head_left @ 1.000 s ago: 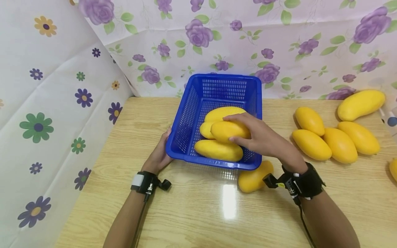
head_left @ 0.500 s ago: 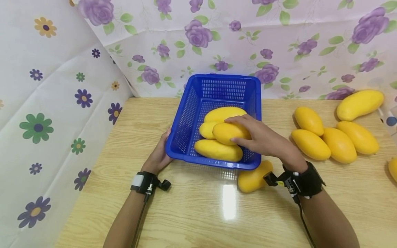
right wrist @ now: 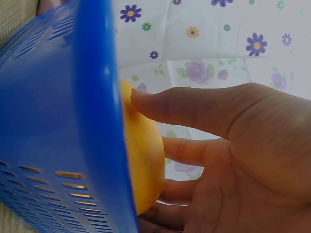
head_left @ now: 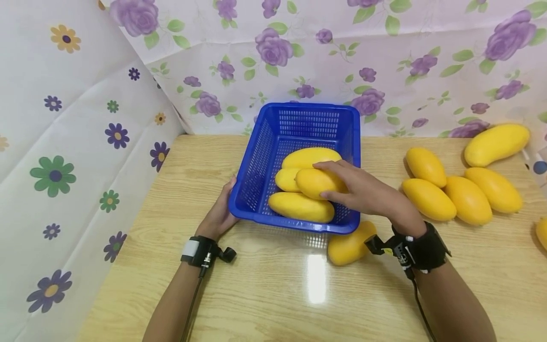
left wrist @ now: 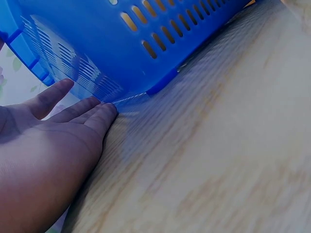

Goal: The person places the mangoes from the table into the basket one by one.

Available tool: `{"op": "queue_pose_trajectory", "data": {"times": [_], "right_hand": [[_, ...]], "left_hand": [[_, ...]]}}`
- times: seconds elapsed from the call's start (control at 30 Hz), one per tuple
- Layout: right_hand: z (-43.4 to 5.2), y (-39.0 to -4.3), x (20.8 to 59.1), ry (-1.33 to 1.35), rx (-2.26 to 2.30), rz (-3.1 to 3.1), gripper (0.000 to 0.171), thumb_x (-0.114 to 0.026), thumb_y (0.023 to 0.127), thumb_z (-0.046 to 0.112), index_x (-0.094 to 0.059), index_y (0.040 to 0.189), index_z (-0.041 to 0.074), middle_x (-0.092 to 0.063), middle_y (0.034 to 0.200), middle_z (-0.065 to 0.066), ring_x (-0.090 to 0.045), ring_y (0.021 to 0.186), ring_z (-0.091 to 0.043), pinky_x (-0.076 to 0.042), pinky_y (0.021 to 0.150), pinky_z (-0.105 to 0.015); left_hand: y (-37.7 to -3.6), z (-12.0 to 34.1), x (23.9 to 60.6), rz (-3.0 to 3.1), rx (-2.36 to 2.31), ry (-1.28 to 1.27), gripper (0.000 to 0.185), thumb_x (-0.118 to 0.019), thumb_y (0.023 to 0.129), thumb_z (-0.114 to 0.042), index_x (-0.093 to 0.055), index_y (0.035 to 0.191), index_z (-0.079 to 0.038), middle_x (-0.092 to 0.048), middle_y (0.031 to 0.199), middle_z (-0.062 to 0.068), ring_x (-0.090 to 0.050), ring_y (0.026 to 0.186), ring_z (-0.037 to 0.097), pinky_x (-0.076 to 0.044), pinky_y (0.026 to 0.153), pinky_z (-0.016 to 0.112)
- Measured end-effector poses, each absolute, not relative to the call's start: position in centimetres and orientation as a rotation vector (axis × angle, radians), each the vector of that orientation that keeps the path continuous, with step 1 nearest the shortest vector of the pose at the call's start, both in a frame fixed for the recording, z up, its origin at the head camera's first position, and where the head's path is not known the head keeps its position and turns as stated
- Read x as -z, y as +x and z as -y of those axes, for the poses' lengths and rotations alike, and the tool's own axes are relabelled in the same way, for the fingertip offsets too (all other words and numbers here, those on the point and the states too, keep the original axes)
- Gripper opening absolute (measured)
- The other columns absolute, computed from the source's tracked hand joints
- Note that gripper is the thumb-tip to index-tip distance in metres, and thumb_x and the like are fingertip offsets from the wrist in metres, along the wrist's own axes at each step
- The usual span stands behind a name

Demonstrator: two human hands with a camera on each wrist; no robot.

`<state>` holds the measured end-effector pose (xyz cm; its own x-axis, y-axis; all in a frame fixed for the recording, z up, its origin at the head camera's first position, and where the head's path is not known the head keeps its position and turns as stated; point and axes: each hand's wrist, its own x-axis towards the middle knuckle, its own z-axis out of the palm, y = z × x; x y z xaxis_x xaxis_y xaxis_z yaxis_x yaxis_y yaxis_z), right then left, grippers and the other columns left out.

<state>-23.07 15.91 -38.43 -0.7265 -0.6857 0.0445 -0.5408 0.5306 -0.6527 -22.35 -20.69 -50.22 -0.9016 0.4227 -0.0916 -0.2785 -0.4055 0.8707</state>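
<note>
Mangoes going into the blue basket [head_left: 273, 142], one by one. My right hand [head_left: 363, 192] is reaching over the near wall, fingers [right wrist: 194, 109] and thumb curled round the top mango [head_left: 318, 183], which is resting on the others inside. The grip is loose rather than tight in the right wrist view, but the fruit is sitting in the curve of my palm.

My left hand [head_left: 220, 213] is lying flat on the wooden table [head_left: 273, 294], fingers straight and together, their tips [left wrist: 104, 109] touching the basket's left wall low down and steadying it.

Count in the basket: four, I am judging. One along the near wall [head_left: 301, 207], one at the back [head_left: 309, 156], a smaller one between them on the left [head_left: 285, 179], and the one I am holding on top.

Left outside: one mango just beside the basket's near right corner [head_left: 348, 247], partly under my wrist; a cluster of five [head_left: 461, 190] well apart to the right; and part of another at the right edge [head_left: 542, 232]. Roughly a third done, I am reckoning, with the stacking space in the basket beginning to matter.
</note>
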Motion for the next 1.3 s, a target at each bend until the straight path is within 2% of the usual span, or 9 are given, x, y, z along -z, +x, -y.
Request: {"op": "queue_pose_trajectory", "data": {"times": [0.17, 0.43, 0.57, 0.7, 0.87, 1.03, 1.3], "right_hand": [[-15.8, -23.3, 38.5, -1.020, 0.962, -2.545, 0.063, -0.065, 0.101, 0.029, -0.038, 0.154, 0.009, -0.045, 0.147, -0.018, -0.045, 0.128, -0.031, -0.037, 0.108, -0.055], [-15.7, -23.4, 37.9, -0.998, 0.963, -2.581, 0.066, -0.064, 0.101, 0.035, -0.037, 0.155, 0.009, -0.040, 0.153, -0.019, -0.041, 0.136, -0.033, -0.035, 0.111, -0.057], [-15.7, -23.1, 37.9, -0.982, 0.958, -2.590, 0.066, -0.062, 0.101, 0.037, -0.036, 0.156, 0.011, -0.037, 0.155, -0.019, -0.035, 0.141, -0.035, -0.032, 0.113, -0.059], [-15.8, -23.1, 38.0, -0.967, 0.961, -2.602, 0.067, -0.062, 0.101, 0.039, -0.036, 0.157, 0.013, -0.038, 0.154, -0.020, -0.037, 0.138, -0.036, -0.033, 0.111, -0.059], [-16.6, -23.1, 37.5, -0.959, 1.003, -2.624, 0.066, -0.061, 0.102, 0.039, -0.036, 0.157, 0.012, -0.039, 0.153, -0.019, -0.038, 0.138, -0.035, -0.034, 0.110, -0.058], [-18.0, -23.5, 36.8, -0.934, 1.048, -2.642, 0.065, -0.060, 0.103, 0.036, -0.035, 0.157, 0.011, -0.036, 0.156, -0.018, -0.032, 0.143, -0.035, -0.029, 0.114, -0.058], [-20.0, -23.8, 35.6, -0.809, 1.091, -2.662, 0.065, -0.059, 0.103, 0.040, -0.032, 0.159, 0.020, -0.030, 0.161, -0.013, -0.026, 0.148, -0.035, -0.026, 0.114, -0.063]], "left_hand": [[-22.3, 20.8, 50.3, -1.402, -2.320, 0.212, 0.074, -0.045, 0.102, -0.061, -0.025, 0.161, -0.022, -0.041, 0.147, 0.015, -0.049, 0.121, 0.021, -0.049, 0.094, 0.036], [-22.7, 20.7, 49.9, -1.391, -2.335, 0.247, 0.069, -0.045, 0.103, -0.059, -0.022, 0.161, -0.031, -0.030, 0.157, 0.019, -0.044, 0.129, 0.026, -0.048, 0.097, 0.039], [-22.4, 20.8, 50.0, -1.381, -2.327, 0.230, 0.071, -0.044, 0.103, -0.059, -0.021, 0.162, -0.027, -0.032, 0.157, 0.018, -0.047, 0.126, 0.023, -0.049, 0.095, 0.037], [-22.1, 20.8, 50.0, -1.389, -2.310, 0.216, 0.072, -0.042, 0.104, -0.058, -0.020, 0.162, -0.022, -0.032, 0.156, 0.020, -0.048, 0.124, 0.023, -0.049, 0.095, 0.036], [-22.0, 20.7, 50.0, -1.370, -2.314, 0.234, 0.068, -0.040, 0.105, -0.056, -0.021, 0.162, -0.024, -0.030, 0.158, 0.019, -0.046, 0.127, 0.023, -0.049, 0.097, 0.037], [-22.0, 20.7, 50.0, -1.360, -2.316, 0.235, 0.071, -0.044, 0.104, -0.056, -0.020, 0.162, -0.025, -0.027, 0.160, 0.021, -0.046, 0.128, 0.023, -0.048, 0.098, 0.038], [-22.2, 20.8, 50.1, -1.367, -2.321, 0.201, 0.076, -0.048, 0.101, -0.059, -0.022, 0.162, -0.021, -0.033, 0.157, 0.018, -0.047, 0.127, 0.022, -0.048, 0.099, 0.036]]}}
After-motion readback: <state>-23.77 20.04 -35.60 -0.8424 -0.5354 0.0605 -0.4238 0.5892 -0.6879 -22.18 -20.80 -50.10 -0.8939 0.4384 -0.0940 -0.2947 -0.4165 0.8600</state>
